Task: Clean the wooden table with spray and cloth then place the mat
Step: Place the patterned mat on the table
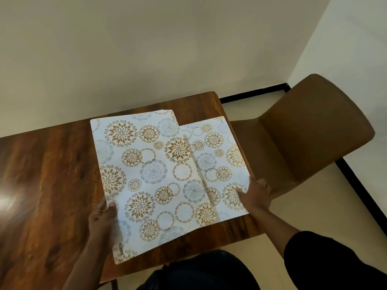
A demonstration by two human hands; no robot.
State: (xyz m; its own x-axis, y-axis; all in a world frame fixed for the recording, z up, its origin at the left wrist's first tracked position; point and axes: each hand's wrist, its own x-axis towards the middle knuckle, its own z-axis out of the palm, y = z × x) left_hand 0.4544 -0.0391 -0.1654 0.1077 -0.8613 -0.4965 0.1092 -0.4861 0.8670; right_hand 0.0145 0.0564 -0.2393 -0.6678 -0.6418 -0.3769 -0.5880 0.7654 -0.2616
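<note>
**Patterned mat held over the table corner**

A white rectangular mat (165, 181) printed with gold and grey floral circles sits at the centre of the frame, on the right end of the glossy brown wooden table (48, 168). The word "KUBER" reads along the mat's lower left corner; smaller writing at its upper right corner is too faint to read. The left hand (102, 220) grips the mat's lower left edge, thumb on top. The right hand (254, 195) pinches the right edge, thumb on top. A brown upholstered chair (310, 130) stands at the right of the frame
</note>
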